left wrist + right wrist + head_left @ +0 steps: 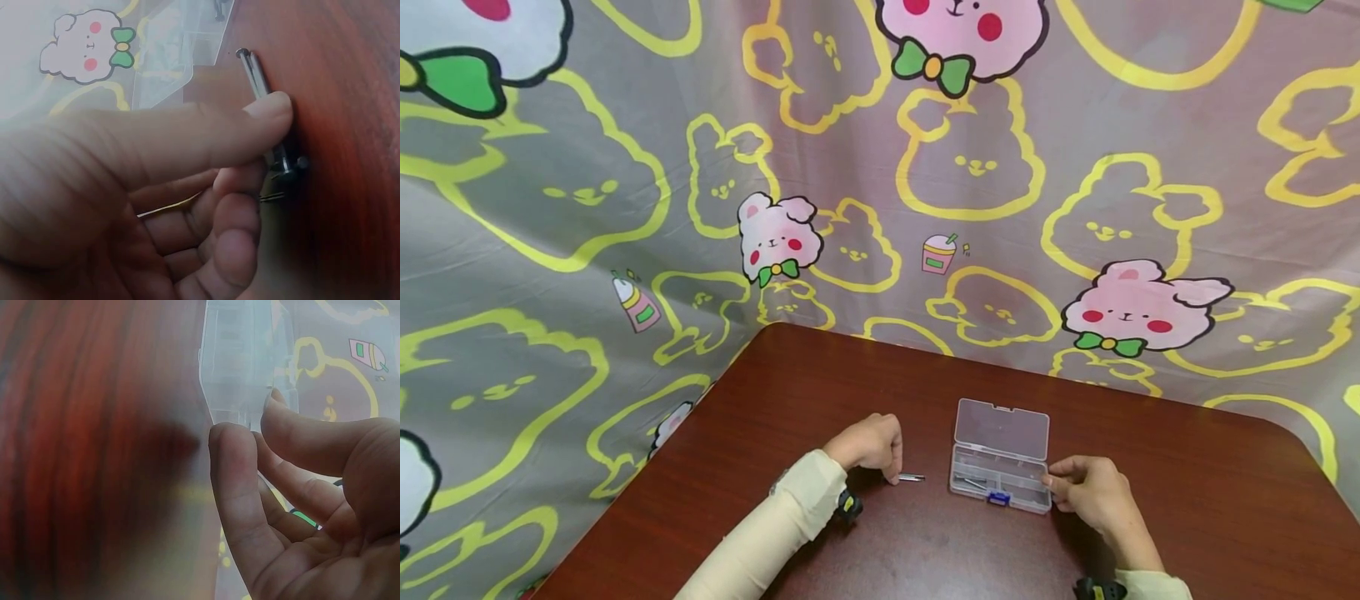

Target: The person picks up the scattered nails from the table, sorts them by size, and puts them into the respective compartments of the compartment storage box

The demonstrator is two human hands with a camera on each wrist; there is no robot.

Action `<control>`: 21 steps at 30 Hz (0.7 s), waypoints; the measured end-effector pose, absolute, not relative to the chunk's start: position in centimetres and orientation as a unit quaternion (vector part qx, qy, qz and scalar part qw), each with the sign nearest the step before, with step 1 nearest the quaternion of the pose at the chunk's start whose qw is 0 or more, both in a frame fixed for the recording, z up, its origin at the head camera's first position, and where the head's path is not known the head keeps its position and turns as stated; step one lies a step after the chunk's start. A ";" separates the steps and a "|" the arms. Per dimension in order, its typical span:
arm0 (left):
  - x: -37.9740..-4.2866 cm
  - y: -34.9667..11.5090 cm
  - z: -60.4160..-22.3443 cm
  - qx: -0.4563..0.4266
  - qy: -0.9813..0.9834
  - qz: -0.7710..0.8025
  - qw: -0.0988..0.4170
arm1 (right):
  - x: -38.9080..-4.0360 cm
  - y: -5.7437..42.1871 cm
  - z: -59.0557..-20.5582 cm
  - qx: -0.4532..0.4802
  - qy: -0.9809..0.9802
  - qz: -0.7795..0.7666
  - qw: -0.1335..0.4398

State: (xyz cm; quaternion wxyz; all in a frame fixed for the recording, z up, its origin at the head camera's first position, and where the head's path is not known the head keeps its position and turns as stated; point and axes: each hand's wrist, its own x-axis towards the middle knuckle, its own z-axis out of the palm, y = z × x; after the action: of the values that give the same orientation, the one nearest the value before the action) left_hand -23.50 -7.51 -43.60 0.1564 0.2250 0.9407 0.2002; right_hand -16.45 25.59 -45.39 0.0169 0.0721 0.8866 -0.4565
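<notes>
My left hand (pixel 872 443) pinches a small bunch of metal nails (pixel 913 477) just above or on the table, left of the box. In the left wrist view the thumb lies across the nails (pixel 255 74), and their flat heads show at both ends. A clear plastic compartment box (pixel 1021 505) lies with its lid (pixel 1002 429) raised back and a blue latch (pixel 998 498) at its front. More nails (pixel 972 482) lie in its left compartment. The right hand (pixel 1097 493) holds the box's right end between thumb and fingers, also seen in the right wrist view.
The brown wooden table (pixel 820 375) has rounded far corners. A patterned cloth (pixel 850 167) with cartoon bunnies hangs behind it and along the left side. Dark wrist cameras (pixel 848 505) are strapped at both wrists.
</notes>
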 end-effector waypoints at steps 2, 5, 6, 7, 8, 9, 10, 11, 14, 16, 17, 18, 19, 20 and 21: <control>-23.4 -7.4 -43.6 0.224 0.940 0.199 0.161 | -16.4 25.6 -45.4 0.072 0.887 -0.457 0.016; -23.4 -7.4 -43.6 0.221 0.941 0.196 0.166 | -16.5 25.6 -45.5 0.072 0.887 -0.456 0.018; -23.3 -7.4 -43.6 0.220 0.941 0.195 0.167 | -16.5 25.6 -45.5 0.073 0.887 -0.456 0.019; -23.3 -7.4 -43.6 0.219 0.941 0.195 0.166 | -16.5 25.6 -45.5 0.074 0.887 -0.456 0.021; -23.3 -7.4 -43.7 0.219 0.942 0.195 0.166 | -16.5 25.5 -45.5 0.075 0.887 -0.455 0.021; -23.3 -7.4 -43.7 0.218 0.941 0.197 0.166 | -16.5 25.5 -45.5 0.075 0.887 -0.455 0.022; -23.3 -7.4 -43.6 0.217 0.941 0.198 0.168 | -16.5 25.5 -45.5 0.076 0.887 -0.455 0.023; -23.3 -7.4 -43.7 0.217 0.940 0.201 0.169 | -16.5 25.5 -45.5 0.076 0.887 -0.456 0.023; -23.3 -7.5 -43.6 0.219 0.938 0.208 0.170 | -16.5 25.5 -45.5 0.073 0.886 -0.457 0.019; -23.3 -7.6 -43.5 0.221 0.936 0.215 0.172 | -16.4 25.5 -45.5 0.073 0.886 -0.458 0.016; -23.3 -7.6 -43.4 0.222 0.934 0.219 0.173 | -16.4 25.5 -45.5 0.073 0.886 -0.458 0.014; -23.4 -7.6 -43.3 0.223 0.933 0.223 0.174 | -16.4 25.5 -45.5 0.073 0.887 -0.457 0.013; -23.4 -7.6 -43.2 0.224 0.931 0.227 0.176 | -16.4 25.5 -45.4 0.070 0.887 -0.456 0.011; -23.4 -7.7 -43.1 0.226 0.930 0.230 0.177 | -16.4 25.5 -45.4 0.071 0.888 -0.455 0.010; -23.5 -7.7 -43.1 0.227 0.928 0.233 0.179 | -16.4 25.5 -45.4 0.073 0.888 -0.454 0.010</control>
State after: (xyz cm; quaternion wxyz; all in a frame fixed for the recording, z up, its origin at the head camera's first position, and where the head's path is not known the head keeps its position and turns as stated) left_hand -23.47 -7.67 -43.07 0.1794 0.2273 0.9284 0.2330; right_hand -16.42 25.51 -45.43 0.0096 0.0729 0.8881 -0.4538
